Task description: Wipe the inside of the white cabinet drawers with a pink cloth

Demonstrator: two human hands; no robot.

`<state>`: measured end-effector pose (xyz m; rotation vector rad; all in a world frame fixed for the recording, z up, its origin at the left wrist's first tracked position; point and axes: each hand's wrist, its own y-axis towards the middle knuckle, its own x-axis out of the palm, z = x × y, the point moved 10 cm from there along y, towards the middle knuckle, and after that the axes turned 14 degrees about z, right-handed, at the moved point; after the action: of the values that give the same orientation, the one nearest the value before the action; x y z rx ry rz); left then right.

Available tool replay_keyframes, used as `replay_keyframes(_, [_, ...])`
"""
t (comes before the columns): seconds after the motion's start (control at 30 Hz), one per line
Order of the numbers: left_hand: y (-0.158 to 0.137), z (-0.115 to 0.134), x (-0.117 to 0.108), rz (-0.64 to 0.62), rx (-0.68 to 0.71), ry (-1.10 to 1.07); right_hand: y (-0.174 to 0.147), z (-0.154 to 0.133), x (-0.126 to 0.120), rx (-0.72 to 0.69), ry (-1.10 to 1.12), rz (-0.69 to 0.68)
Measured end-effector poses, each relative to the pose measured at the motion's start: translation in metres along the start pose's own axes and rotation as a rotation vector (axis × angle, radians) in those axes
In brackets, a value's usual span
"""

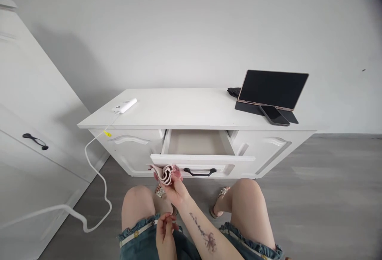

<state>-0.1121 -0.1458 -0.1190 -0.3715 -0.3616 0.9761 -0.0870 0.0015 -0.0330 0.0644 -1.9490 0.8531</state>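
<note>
My right hand (176, 188) reaches up from the lower right, its forearm crossing in front of my lap. Its fingers are closed around a bunched, rolled pink-and-white cloth (165, 174) with wavy folded edges. The cloth is held just before the front left part of a pulled-out white drawer (203, 158). A black handle (199, 172) sits on the drawer front, right of the cloth. Low over my lap, my left hand (166, 232) has its fingers loosely bent and slightly apart, with nothing visible in it.
On the white cabinet top (182, 108), a tablet (273, 88) leans on a dark cover, with a phone (274, 115) in front and a black item (234, 92) behind. A white power strip (125, 106) trails a cable (104, 188). A wardrobe (32, 172) stands left.
</note>
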Motion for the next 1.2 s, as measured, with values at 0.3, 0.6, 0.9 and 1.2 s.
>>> replay_keyframes(0.3, [-0.013,0.004,0.085,-0.318,-0.188,-0.147,-0.069,-0.067,0.029,0.180,0.379,0.031])
replay_keyframes(0.6, [-0.044,0.038,0.197,-0.574,-0.411,-0.345,-0.093,-0.154,-0.015,0.136,0.412,-0.124])
replay_keyframes(0.9, [-0.034,0.036,0.199,-0.499,-0.379,-0.291,-0.158,-0.207,-0.022,0.399,0.422,-0.776])
replay_keyframes(1.2, [-0.026,0.041,0.211,-0.484,-0.358,-0.223,-0.132,-0.289,-0.126,-0.081,0.583,-0.142])
